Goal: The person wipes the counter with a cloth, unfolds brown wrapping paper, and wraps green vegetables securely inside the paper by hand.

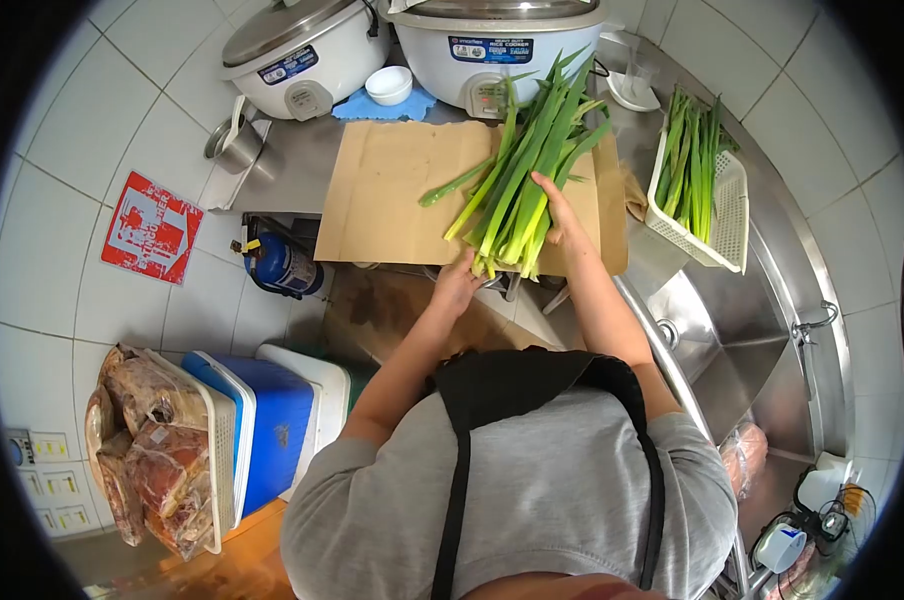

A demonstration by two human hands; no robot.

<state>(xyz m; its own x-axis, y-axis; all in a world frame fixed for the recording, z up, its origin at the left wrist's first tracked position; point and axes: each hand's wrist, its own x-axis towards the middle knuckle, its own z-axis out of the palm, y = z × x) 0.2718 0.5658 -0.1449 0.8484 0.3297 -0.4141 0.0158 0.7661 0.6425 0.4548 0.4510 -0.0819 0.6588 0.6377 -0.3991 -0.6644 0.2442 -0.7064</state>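
A bunch of leeks, with long flat green leaves and pale yellow-green ends, lies over a sheet of brown cardboard on the steel counter. The leaves point away from me and the pale ends reach the cardboard's near edge. My right hand grips the bunch from the right, thumb across the top of the stalks. Down at the pale ends, my left hand holds the bunch from the left, its fingers partly hidden by the stalks.
Two rice cookers stand at the back beside a small white bowl. To the right, a white basket of long green stalks sits by the steel sink. Lower left are a blue cooler box and wrapped meat.
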